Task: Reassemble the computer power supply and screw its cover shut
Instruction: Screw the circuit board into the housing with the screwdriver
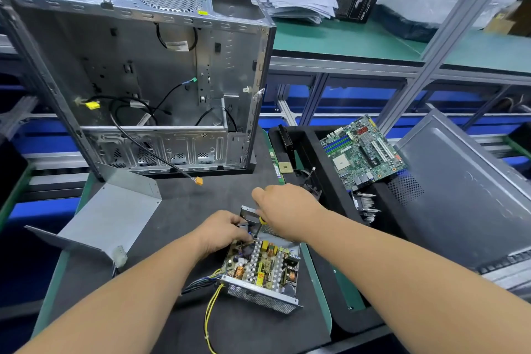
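The empty computer case stands open on its side at the back of your dark mat, loose cables hanging inside it. To your right a grey side panel leans across a black tray, with a green motherboard lying on the tray beside it. On the left of the mat, well apart from your hands, the power supply's bent metal cover lies off the unit.

The power supply itself sits in front of you near the mat's right edge, its top open, so that the circuit board, coils and capacitors show. Yellow and blue wires spill from its near left corner.

Your right hand is curled round a yellow-handled screwdriver, whose shaft points down at the far left corner of the unit. Your left hand rests at that same corner with its fingers curled in by the screwdriver's tip; you cannot tell from here whether they pinch anything.
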